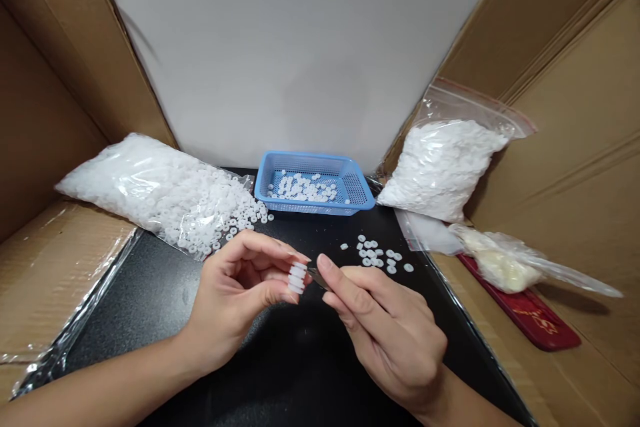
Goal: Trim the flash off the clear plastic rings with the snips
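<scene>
My left hand (240, 293) pinches a short stack of white plastic rings (297, 277) between thumb and fingertips, above the black table (280, 360). My right hand (385, 327) is closed on a thin dark metal tool (317, 276) whose tip meets the stack. A small cluster of loose white rings (377, 255) lies on the table just beyond my right hand. Behind it stands a blue mesh basket (350, 181) with several white rings inside.
An open clear bag spilling white rings (160, 190) lies at the left. A zip bag of white flat pieces (443, 163) leans at the right, with a smaller bag (505, 263) and a red object (530, 310) near it. Cardboard walls (575, 147) enclose both sides.
</scene>
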A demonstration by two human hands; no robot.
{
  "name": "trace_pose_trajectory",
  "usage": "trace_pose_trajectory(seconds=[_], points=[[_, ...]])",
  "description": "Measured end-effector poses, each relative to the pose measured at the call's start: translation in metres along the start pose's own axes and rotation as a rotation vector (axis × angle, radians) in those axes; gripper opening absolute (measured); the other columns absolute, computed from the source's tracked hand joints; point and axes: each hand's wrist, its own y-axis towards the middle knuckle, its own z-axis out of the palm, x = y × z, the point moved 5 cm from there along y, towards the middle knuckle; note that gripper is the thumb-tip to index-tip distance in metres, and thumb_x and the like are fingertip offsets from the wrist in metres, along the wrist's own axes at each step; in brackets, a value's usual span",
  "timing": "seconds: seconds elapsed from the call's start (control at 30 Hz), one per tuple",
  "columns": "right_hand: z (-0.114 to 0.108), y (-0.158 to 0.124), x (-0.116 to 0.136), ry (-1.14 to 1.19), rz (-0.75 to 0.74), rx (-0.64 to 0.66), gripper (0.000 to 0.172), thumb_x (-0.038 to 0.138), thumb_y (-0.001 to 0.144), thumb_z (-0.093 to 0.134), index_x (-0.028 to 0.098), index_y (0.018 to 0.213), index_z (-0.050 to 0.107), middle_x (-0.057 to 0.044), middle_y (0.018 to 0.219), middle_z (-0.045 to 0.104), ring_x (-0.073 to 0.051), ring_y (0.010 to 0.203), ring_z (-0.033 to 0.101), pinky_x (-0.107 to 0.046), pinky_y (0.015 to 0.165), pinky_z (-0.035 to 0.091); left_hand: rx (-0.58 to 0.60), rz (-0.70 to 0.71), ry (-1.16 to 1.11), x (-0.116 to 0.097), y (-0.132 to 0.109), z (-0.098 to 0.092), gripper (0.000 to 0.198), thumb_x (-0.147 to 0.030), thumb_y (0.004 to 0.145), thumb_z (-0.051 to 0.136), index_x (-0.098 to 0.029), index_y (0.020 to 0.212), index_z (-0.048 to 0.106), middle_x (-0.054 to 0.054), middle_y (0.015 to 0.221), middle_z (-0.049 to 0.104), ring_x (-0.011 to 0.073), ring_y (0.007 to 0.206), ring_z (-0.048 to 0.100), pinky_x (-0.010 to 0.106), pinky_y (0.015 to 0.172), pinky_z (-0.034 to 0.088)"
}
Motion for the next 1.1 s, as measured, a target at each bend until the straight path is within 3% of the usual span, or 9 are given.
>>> trace_pose_trajectory(seconds=[0.57,1.1], points=[[-0.0018,0.0009,0.0034,-0.121,-0.095,0.023,0.058,0.006,0.097,0.061,0.015,0.151,0.046,-0.004,0.078,0.070,-0.012,0.065,0.062,-0.023,0.058,0.048,0.003,-0.069,-0.058,0.0011,-0.0048,0.0058,0.033,-0.003,0.064,0.091,-0.024,0.086,0.079,-0.003,0.082,0.081,0.0080,0.070,0.075,0.009,0.067,0.059],[-0.0042,-0.0079,0.0038,-0.167,-0.160,0.083,0.054,0.004,0.097,0.055,0.009,0.150,0.047,-0.008,0.089,0.069,-0.014,0.067,0.056,-0.028,0.059,0.042,0.023,-0.121,-0.115,0.0026,-0.0078,0.0070,0.034,0.000,0.066,0.089,-0.024,0.088,0.078,-0.004,0.082,0.081,0.0058,0.067,0.074,0.008,0.067,0.059]])
